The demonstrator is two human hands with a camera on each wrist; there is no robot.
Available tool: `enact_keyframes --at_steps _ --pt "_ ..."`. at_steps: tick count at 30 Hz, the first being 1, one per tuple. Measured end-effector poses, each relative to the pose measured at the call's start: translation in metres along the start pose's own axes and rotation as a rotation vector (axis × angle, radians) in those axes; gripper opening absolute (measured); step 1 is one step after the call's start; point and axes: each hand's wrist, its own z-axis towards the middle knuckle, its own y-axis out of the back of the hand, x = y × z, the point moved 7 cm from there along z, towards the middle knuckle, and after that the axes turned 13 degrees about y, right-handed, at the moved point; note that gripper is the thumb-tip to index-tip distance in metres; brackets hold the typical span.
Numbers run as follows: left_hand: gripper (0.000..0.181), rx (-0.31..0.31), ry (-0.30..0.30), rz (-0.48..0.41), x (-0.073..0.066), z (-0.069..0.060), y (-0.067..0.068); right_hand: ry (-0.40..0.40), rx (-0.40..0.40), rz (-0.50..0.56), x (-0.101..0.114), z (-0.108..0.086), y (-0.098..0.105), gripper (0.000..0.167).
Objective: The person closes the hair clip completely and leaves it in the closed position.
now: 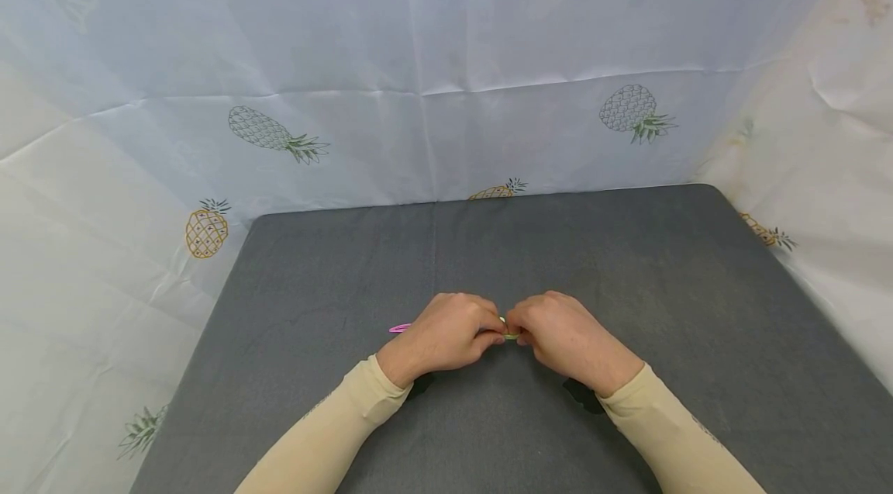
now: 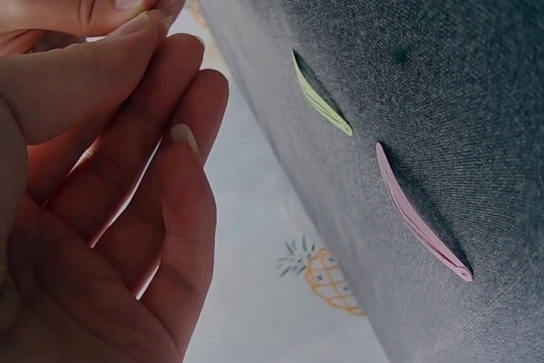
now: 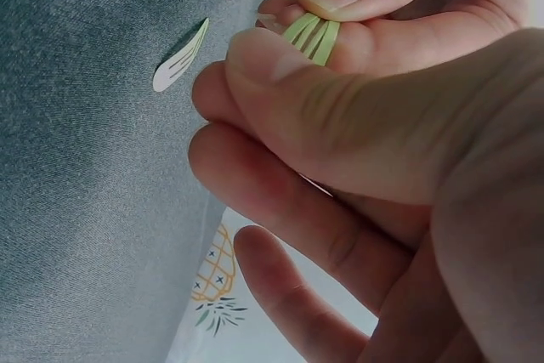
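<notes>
A light green snap hair clip (image 3: pixel 311 37) is pinched between the thumbs and fingers of both hands, which meet near the middle of the table. My left hand (image 1: pixel 453 331) grips one end and my right hand (image 1: pixel 568 339) the other. Fingertips cover most of the clip. In the left wrist view, the left hand (image 2: pixel 127 167) hides it. Beyond the hands, a second green snap clip (image 2: pixel 323 105) lies on the table, and a pink snap clip (image 2: pixel 421 214) lies close to it. The pink clip (image 1: pixel 400 329) also shows left of the left hand in the head view.
A dark grey cloth-covered table (image 1: pixel 335 269) spreads under the hands. White curtain (image 1: pixel 446 29) printed with pineapples hangs behind it and along both sides. Dark shapes (image 1: pixel 584 395) show beneath the wrists.
</notes>
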Motion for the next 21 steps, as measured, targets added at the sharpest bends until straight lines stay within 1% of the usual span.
enact_keyframes --at_steps 7,11,15,18,21 --pt "0.009 -0.005 0.013 0.012 0.0018 -0.0004 -0.0001 -0.023 0.018 0.051 -0.0031 -0.0013 0.0009 0.029" --pt "0.01 -0.006 0.022 0.009 0.0023 -0.0001 -0.0001 -0.034 0.036 0.071 -0.0049 -0.0021 0.0004 0.026" --pt "0.009 -0.007 0.029 0.006 0.0026 0.0008 0.0 -0.062 0.056 0.075 -0.0064 -0.0031 -0.0008 0.024" --pt "0.009 -0.011 0.035 0.011 0.0027 0.001 0.0002 -0.079 0.056 0.082 -0.007 -0.0035 -0.0011 0.021" --pt "0.009 -0.016 0.042 0.021 0.0036 0.0007 -0.0002 -0.077 0.044 0.091 -0.0065 -0.003 -0.0012 0.018"
